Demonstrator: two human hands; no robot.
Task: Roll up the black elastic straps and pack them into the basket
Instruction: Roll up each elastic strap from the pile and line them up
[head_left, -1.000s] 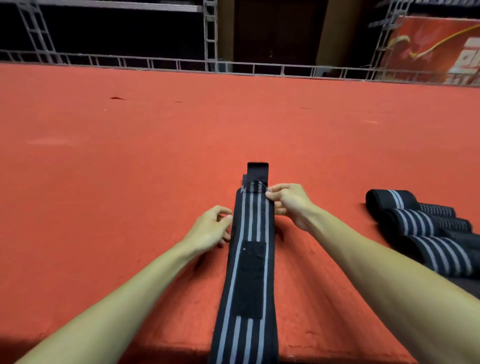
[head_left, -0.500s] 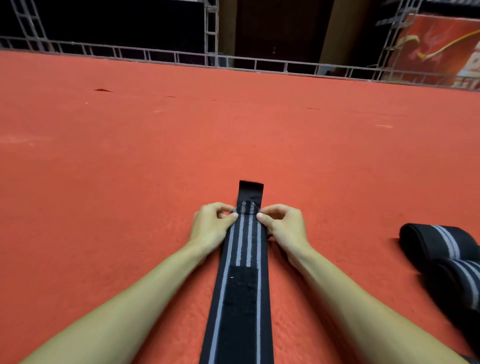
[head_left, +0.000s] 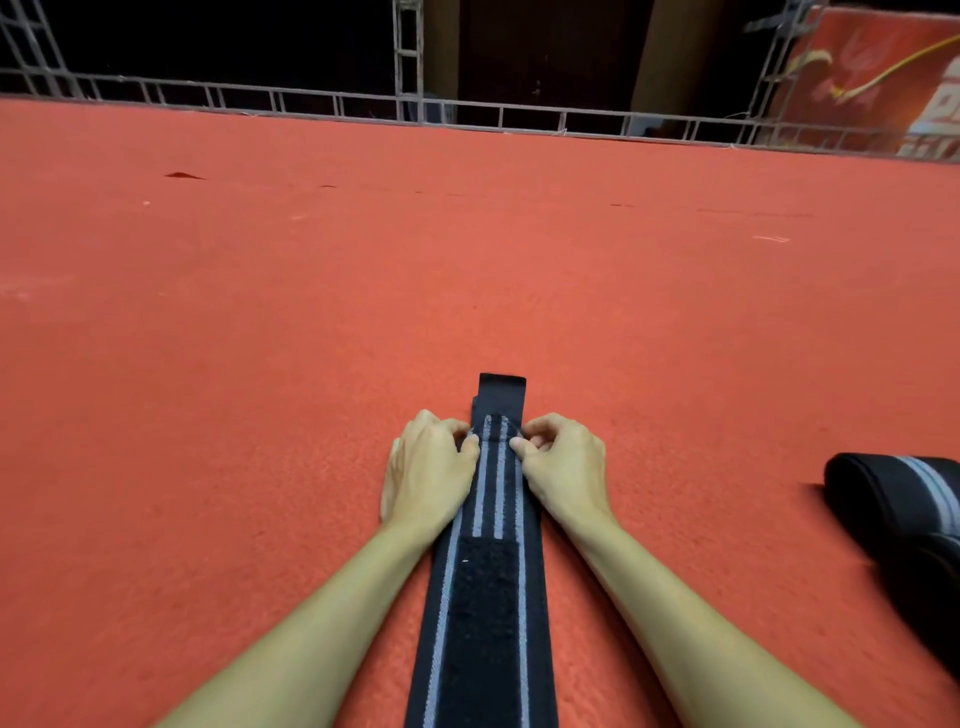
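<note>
A long black elastic strap (head_left: 491, 519) with grey stripes lies flat on the red carpet, running from the bottom edge away from me. A black velcro patch (head_left: 485, 587) sits on its near part. My left hand (head_left: 426, 467) pinches the strap's left edge near its far end. My right hand (head_left: 563, 465) pinches the right edge opposite. Between them the far end is folded into a small first turn, with a plain black tab (head_left: 501, 389) sticking out beyond. No basket is in view.
Rolled black striped straps (head_left: 904, 504) lie on the carpet at the right edge. The red carpet (head_left: 363, 286) stretches far ahead to a low metal truss rail (head_left: 467, 111). A red banner (head_left: 883, 67) stands at the back right.
My left hand has come up to the strap's edge and both hands now pinch it near the far end, fingers curled tighter. The view has shifted, pushing the rolled straps further right.
</note>
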